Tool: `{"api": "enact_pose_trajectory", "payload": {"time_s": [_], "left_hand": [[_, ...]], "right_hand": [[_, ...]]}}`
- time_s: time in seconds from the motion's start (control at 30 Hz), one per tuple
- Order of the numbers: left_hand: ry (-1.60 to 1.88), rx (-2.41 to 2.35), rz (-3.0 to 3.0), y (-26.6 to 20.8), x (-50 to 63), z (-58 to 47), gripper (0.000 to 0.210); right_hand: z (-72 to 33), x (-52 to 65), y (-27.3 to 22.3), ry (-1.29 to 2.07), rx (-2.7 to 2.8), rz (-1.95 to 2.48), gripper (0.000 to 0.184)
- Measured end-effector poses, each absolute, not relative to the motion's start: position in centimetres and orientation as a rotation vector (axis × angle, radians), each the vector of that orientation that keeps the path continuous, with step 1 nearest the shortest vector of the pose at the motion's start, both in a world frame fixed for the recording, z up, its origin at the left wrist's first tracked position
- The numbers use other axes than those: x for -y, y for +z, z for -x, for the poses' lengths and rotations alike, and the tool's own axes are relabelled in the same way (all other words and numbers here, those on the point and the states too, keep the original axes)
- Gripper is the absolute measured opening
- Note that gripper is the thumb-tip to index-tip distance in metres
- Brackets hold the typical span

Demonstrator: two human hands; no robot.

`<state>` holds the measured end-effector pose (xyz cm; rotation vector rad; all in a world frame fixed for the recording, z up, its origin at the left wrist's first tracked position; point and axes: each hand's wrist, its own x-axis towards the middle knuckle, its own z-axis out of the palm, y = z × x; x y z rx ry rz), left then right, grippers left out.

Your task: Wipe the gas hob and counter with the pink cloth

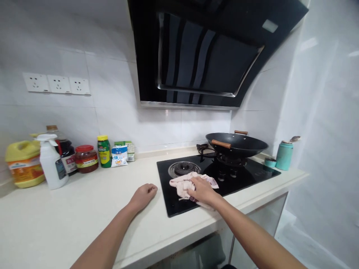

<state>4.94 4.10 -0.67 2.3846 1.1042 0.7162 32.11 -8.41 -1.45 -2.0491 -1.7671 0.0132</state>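
Observation:
My right hand [202, 189] presses a crumpled pale pink cloth [182, 185] onto the black glass gas hob [171, 203], its fingers bent into the fabric. The cloth lies in front of the left burner [184, 169], and a darker patterned part shows at its right edge. Left of the hob, my left hand [143, 196] rests on the white countertop [92, 209] with its fingers curled in and nothing visible in them. A black wok [238, 145] with wooden handles sits on the right burner.
Along the wall at left stand a yellow jug [24, 164], a white spray bottle [53, 164], a dark sauce bottle [67, 155], a red-lidded jar [86, 160], a green yellow-capped container [104, 151] and packets [119, 156]. A turquoise canister [284, 156] stands right. A range hood [207, 56] overhangs the hob.

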Motion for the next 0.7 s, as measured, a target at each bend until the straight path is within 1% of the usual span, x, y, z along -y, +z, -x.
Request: {"api": "enact_pose_trajectory", "payload": {"time_s": [0.07,0.13,0.27,0.53,0.63,0.7], "left_hand": [[0.710,-1.107,-2.415,-0.7,-4.1,-5.1,0.034],[0.709,-1.106,-2.426,-0.9,-4.2,-5.2,0.033],[0.715,-1.096,-2.424,-1.3,-4.5,-5.2,0.029],[0.706,-1.082,-2.421,-0.6,-4.0,-5.3,0.026],[0.702,-1.071,-2.412,-0.6,-3.8,-5.5,0.025],[0.717,-1.052,-2.373,-0.8,-3.8,-5.6,0.023]], "right_hand": [[-33.3,7.4,-1.0,-0.066,1.708,2.067,0.043],[-35.0,6.4,-0.4,-0.120,1.620,2.107,0.039],[-38.7,4.0,0.2,-0.216,1.430,2.213,0.045],[-40.6,1.3,-1.6,-0.127,1.380,2.423,0.067],[-39.7,2.7,-2.2,-0.155,1.478,2.414,0.066],[-38.2,4.3,-2.4,-0.185,1.601,2.363,0.059]]}}
